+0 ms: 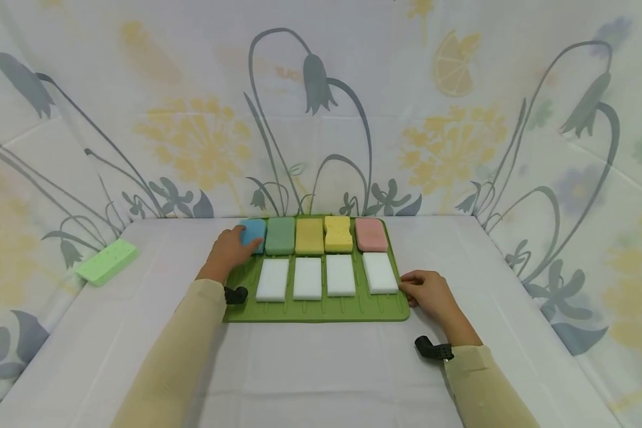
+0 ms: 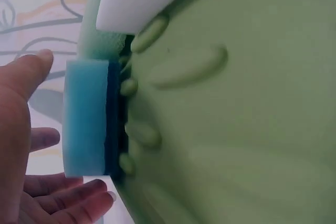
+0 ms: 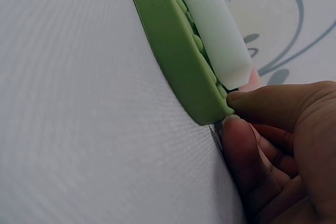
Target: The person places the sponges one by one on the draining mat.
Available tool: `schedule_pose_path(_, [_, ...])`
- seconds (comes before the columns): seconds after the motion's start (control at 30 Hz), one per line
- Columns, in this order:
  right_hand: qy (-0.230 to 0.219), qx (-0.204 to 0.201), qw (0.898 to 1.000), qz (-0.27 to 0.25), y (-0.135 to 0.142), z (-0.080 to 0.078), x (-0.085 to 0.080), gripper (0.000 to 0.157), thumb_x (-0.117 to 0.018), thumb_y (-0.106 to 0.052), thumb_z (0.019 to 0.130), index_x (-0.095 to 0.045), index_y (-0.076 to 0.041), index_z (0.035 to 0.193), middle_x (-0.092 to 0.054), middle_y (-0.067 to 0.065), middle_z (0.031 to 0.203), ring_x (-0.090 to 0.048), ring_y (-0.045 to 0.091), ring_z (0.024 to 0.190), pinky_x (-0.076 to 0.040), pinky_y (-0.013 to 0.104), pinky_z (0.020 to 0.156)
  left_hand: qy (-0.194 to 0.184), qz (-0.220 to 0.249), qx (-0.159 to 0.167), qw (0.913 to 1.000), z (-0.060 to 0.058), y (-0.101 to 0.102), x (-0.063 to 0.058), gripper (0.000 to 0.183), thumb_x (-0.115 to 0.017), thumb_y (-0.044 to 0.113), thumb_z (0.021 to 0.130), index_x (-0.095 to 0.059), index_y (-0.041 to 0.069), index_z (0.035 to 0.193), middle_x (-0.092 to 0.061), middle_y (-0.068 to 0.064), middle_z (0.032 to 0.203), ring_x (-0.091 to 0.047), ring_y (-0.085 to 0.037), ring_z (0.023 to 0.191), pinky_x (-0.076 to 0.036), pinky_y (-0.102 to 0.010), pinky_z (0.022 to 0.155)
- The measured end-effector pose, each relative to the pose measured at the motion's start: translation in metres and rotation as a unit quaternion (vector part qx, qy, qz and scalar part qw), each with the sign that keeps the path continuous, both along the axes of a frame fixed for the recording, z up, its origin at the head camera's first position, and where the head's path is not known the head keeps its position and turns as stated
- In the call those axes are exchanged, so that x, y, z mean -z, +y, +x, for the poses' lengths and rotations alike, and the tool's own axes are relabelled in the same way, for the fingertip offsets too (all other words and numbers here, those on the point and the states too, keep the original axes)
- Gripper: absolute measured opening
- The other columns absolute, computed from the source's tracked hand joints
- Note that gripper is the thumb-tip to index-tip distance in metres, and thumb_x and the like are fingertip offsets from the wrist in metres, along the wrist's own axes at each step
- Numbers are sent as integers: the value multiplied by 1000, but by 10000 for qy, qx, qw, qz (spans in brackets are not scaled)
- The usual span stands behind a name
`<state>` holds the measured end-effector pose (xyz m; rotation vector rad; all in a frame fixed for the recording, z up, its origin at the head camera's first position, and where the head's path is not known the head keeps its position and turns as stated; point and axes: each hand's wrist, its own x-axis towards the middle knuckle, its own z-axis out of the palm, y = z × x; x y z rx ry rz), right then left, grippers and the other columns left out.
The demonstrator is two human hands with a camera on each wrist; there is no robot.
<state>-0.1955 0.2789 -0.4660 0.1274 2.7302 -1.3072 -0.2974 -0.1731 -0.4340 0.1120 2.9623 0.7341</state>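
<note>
A green ridged mat (image 1: 321,312) lies on the table with sponges in two rows. My left hand (image 1: 227,249) is at the blue sponge (image 1: 252,233) in the back left corner. In the left wrist view its thumb and fingers are spread around that sponge (image 2: 86,119), not closed on it. At the mat's right edge, my right hand (image 1: 430,294) pinches the rim between thumb and finger, close beside a white sponge (image 1: 380,273). The right wrist view shows the thumb on top of the mat's corner (image 3: 178,61) and a fingertip at its underside.
Along the back row stand green (image 1: 280,236), dark yellow (image 1: 309,236), bright yellow (image 1: 338,234) and pink (image 1: 371,235) sponges. Several white sponges (image 1: 307,279) form the front row. A light green sponge (image 1: 107,262) leans by the left cloth wall. Flowered cloth (image 1: 321,148) rises behind the mat.
</note>
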Motion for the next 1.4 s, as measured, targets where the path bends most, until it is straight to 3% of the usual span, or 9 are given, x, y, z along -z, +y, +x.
schedule_pose_path(0.33, [1, 61, 9999, 144, 5, 1, -2, 34, -65, -25, 92, -66, -1, 116, -72, 13, 99, -64, 13, 64, -54, 28, 61, 164, 119, -213, 9996, 8, -28, -2, 80, -44, 58, 96, -31, -1, 149, -37, -33, 143, -39, -49, 130, -35, -60, 105])
schedule_pose_path(0.7, [67, 146, 9998, 71, 8, 1, 1, 34, -65, -22, 92, -66, 2, 116, -72, 13, 97, -63, 12, 63, -54, 27, 59, 566, -364, -535, 9963, 12, -67, -11, 65, -45, 41, 99, -36, -5, 144, -38, -38, 139, -39, -53, 127, -36, -62, 103])
schedule_pose_path(0.97, [53, 122, 9998, 121, 6, 1, 3, 35, -66, -23, 92, -66, 2, 117, -72, 14, 99, -64, 12, 65, -55, 27, 59, 592, -642, -764, 9932, 15, -107, -11, 62, -45, 36, 97, -37, -7, 142, -37, -40, 137, -37, -58, 123, -35, -66, 99])
schedule_pose_path(1.4, [51, 0, 9999, 137, -1, 1, 2, 35, -66, -23, 92, -65, 2, 117, -72, 14, 96, -64, 13, 65, -55, 28, 59, 466, -888, -1037, 9895, 31, -175, -17, 62, -42, 33, 95, -34, -10, 139, -33, -44, 133, -33, -61, 117, -35, -68, 91])
